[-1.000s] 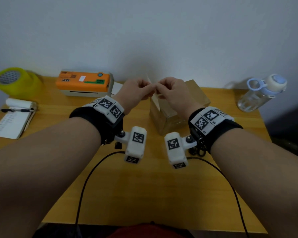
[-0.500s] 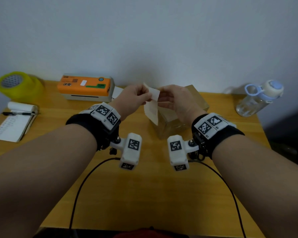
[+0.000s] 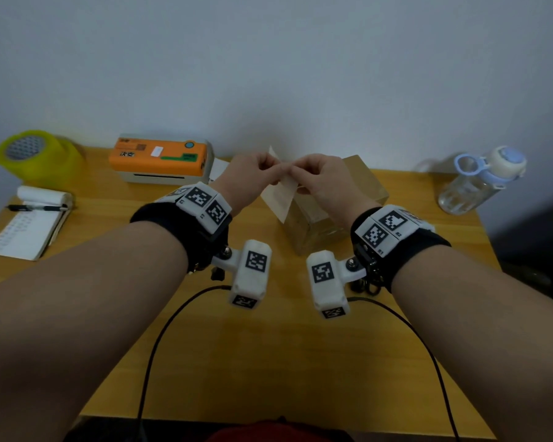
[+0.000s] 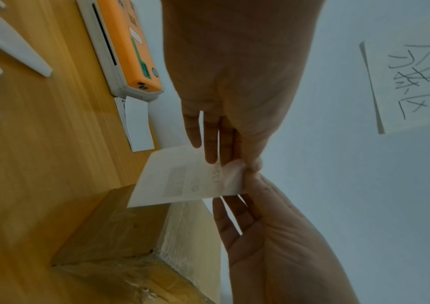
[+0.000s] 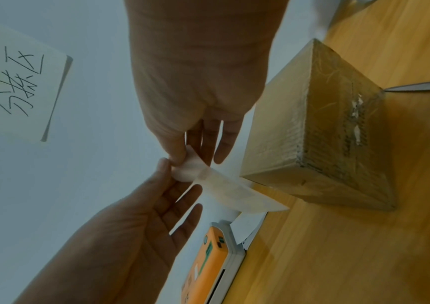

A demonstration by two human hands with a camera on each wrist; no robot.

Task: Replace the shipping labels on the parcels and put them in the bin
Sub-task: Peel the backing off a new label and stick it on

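Both hands hold a white shipping label (image 3: pixel 280 196) upright in the air above the brown cardboard parcel (image 3: pixel 332 205). My left hand (image 3: pixel 276 167) pinches the label's top edge, and my right hand (image 3: pixel 292 170) pinches the same edge right beside it, fingertips nearly touching. In the right wrist view a white corner (image 5: pixel 190 168) curls away from the translucent sheet (image 5: pixel 234 195) between my right hand's thumb and fingers (image 5: pixel 192 158). The left wrist view shows faint print through the label (image 4: pixel 188 181) under my left hand (image 4: pixel 234 162). The taped parcel (image 5: pixel 325 133) rests on the table.
An orange label printer (image 3: pixel 160 157) stands at the back by the wall, with loose white labels (image 4: pixel 138 123) beside it. A yellow tape roll (image 3: pixel 35 154) and a notepad with a pen (image 3: pixel 29 224) lie at the left. A water bottle (image 3: pixel 479 180) stands at the right.
Half a second ago my hands held the label a little apart, its top corner showing between them. Now the fingertips have come together again at the top edge.
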